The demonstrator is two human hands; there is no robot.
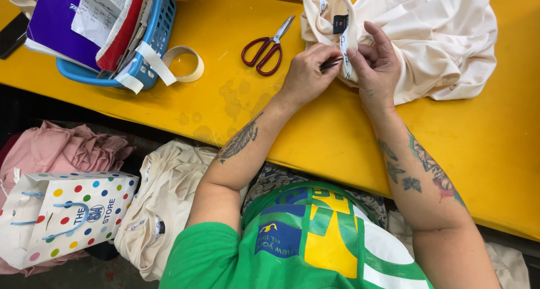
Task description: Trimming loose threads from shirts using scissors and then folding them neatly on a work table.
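Green sleeve [205, 255]; hands pinch cream garment [427, 36] (soft, crumpled).

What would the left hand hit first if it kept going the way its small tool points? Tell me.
The left hand aims its thin dark tool rightward. It would probably first meet the white neck tape of the cream garment, pinched by the right hand; depth is unclear.

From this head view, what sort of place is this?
Probably a garment workshop or finishing table. The left hand holds a small dark tool at the label of a cream garment that the right hand steadies; red scissors lie on the yellow table, with folded cream garments stacked below.
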